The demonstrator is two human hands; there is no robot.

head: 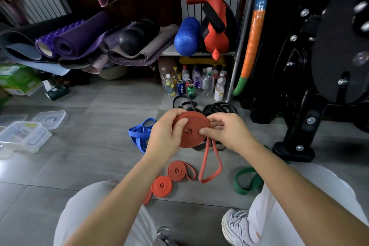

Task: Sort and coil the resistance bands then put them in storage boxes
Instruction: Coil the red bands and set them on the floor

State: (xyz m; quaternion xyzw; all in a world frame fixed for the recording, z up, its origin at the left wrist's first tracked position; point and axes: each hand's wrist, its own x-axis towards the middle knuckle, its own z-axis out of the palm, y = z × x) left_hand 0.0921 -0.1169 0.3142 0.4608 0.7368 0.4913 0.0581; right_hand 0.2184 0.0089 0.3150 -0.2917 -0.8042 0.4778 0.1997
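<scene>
A grey tiled floor (89, 166) fills most of the view, with a black exercise machine (319, 46) standing along its right side and a heap of rolled mats (79, 44) stacked at the far left. Clear plastic storage boxes (26, 136) sit open on the floor at the left edge, well apart from the bands. A cluster of bottles and cans (195, 82) stands under a shelf at the back. Nearer, a tangle of black bands (217, 109) lies just behind the hands, a blue band (139, 134) lies loose beside the left wrist, and a green band (247, 181) lies folded by the right knee. In the middle, held above the floor, is a red band (192, 132) wound into a flat disc; the left hand (165, 136) grips its left edge with the thumb pressed on its face, and the right hand (229, 132) pinches its right edge, thumb on top. The unwound tail (211, 166) hangs from the disc in a long loop down towards the floor. Below it lie a partly wound red coil (176, 171) and a tight small red coil (161, 185), touching each other.
</scene>
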